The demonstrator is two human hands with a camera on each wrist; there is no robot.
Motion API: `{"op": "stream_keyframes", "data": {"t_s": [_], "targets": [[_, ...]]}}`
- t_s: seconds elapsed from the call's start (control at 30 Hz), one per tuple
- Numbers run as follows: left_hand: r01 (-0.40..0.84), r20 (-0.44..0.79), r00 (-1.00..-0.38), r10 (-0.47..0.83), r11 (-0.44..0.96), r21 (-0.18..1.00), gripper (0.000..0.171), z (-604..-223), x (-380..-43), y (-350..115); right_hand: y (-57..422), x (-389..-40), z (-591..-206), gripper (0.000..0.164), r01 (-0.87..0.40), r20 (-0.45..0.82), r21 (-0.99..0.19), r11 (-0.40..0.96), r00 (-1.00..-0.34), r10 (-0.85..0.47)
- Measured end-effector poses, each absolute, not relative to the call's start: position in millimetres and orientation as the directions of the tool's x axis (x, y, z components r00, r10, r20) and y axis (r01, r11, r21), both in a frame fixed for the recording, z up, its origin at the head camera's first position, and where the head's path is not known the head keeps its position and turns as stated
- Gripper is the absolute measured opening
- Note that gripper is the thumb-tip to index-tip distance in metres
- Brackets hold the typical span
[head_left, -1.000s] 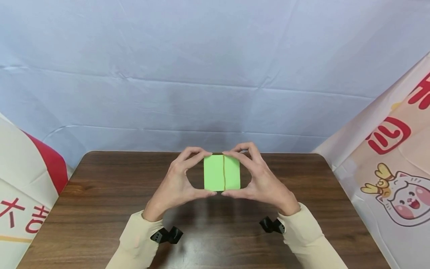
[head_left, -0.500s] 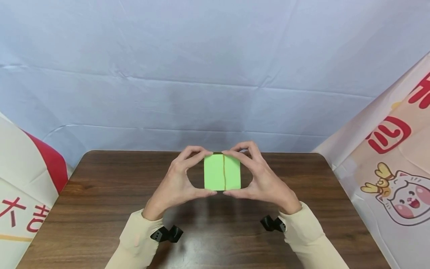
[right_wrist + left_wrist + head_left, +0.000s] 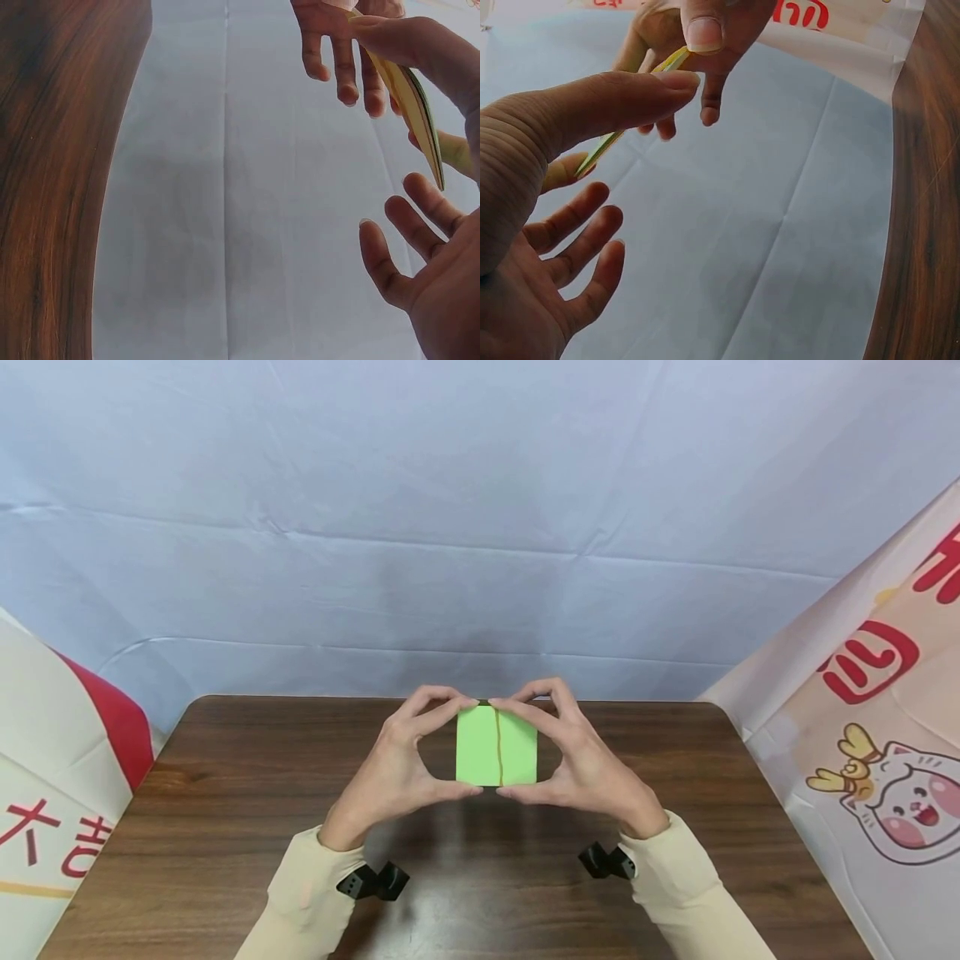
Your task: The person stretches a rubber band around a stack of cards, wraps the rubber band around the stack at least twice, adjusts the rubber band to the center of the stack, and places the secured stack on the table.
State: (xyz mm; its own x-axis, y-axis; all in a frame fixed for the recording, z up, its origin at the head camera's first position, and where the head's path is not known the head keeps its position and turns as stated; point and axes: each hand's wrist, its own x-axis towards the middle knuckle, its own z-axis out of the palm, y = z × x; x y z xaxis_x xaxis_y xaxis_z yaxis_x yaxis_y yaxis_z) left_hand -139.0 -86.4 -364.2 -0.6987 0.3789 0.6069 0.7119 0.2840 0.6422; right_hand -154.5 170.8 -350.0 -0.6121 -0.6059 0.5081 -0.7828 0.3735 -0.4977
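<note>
In the head view a square, bright green pad of paper (image 3: 477, 747), like sticky notes, is held up over the table. A thin tan rubber band (image 3: 499, 747) runs from its top edge to its bottom edge, right of the middle. My left hand (image 3: 393, 768) pinches the pad's left part, thumb below and index finger above. My right hand (image 3: 588, 764) pinches it the same way near the band. Both wrist views show the pad edge-on, as a thin stack (image 3: 409, 97) with yellowish and dark layers; its back is hidden.
A dark brown wooden table (image 3: 247, 793) lies beneath the hands. Pale blue-grey cloth (image 3: 480, 568) hangs behind it. Printed cloths stand at the left (image 3: 67, 760) and right (image 3: 892, 710) sides. Each wrist wears a small black device (image 3: 375, 882).
My right index fingertip has shifted slightly left along the pad's top edge, and the band's upper end leans a little left with it. The left hand stays nearly still.
</note>
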Motion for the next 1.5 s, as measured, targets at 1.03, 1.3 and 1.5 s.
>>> {"op": "stream_keyframes", "data": {"t_s": [1.03,1.3,1.5], "targets": [[0.700,0.607,-0.714,0.350,0.317,0.640,0.085,-363.0,-138.4,-81.4,168.7,-154.0,-348.6,0.092,-0.767,0.532,-0.489,0.416,-0.640,-0.555],[0.692,0.601,-0.721,0.345,0.319,0.648,0.085,-363.7,-138.9,-81.5,167.2,-153.7,-349.3,0.093,-0.769,0.541,-0.487,0.414,-0.638,-0.548],[0.685,0.595,-0.728,0.342,0.322,0.653,0.085,-363.7,-138.3,-81.4,166.1,-153.7,-350.7,0.091,-0.771,0.550,-0.487,0.410,-0.635,-0.542]]}}
